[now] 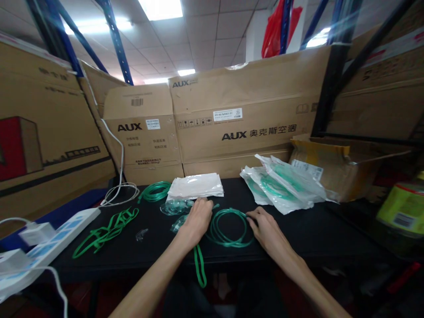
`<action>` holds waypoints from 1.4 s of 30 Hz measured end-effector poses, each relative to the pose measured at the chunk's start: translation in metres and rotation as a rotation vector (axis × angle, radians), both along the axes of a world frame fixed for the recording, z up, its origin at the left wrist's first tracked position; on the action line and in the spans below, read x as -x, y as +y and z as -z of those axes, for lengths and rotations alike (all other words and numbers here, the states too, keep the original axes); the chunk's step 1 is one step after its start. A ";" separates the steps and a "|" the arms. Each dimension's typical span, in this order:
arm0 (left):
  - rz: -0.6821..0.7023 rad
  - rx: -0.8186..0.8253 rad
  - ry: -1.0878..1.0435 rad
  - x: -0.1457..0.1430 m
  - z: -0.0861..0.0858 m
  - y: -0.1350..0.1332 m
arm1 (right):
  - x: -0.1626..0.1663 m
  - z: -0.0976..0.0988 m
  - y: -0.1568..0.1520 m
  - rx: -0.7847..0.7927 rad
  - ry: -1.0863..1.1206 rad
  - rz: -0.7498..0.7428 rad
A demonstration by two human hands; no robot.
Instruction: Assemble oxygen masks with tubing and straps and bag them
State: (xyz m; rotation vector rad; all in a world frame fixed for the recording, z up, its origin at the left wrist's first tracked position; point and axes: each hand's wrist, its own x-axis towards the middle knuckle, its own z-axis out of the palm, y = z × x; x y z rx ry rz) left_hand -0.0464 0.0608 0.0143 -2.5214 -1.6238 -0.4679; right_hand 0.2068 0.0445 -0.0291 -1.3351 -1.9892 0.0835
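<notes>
A loose coil of clear green tubing [217, 238] lies on the black tabletop between my hands. My right hand [268, 227] has its thumb and index finger closed on the coil's right edge. My left hand [198, 218] is curled above the coil's left side, beside clear green-tinted plastic masks [177, 206]. A short green tube end [216, 206] shows at its fingertips, but what the fingers grip is hidden. Under my left wrist, a green elastic strap [200, 267] hangs over the table's front edge.
White packets [195, 185] are stacked behind the masks. Bagged green tubing [281, 183] lies right, by an open carton [351, 165]. Another tubing coil [155, 192], green straps [111, 227], a small clear piece [141, 235] and a power strip [62, 238] are left. Cardboard [245, 106] walls the back.
</notes>
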 end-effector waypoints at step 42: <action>0.330 0.207 0.187 -0.045 -0.046 0.030 | 0.018 -0.015 0.024 -0.062 -0.183 -0.103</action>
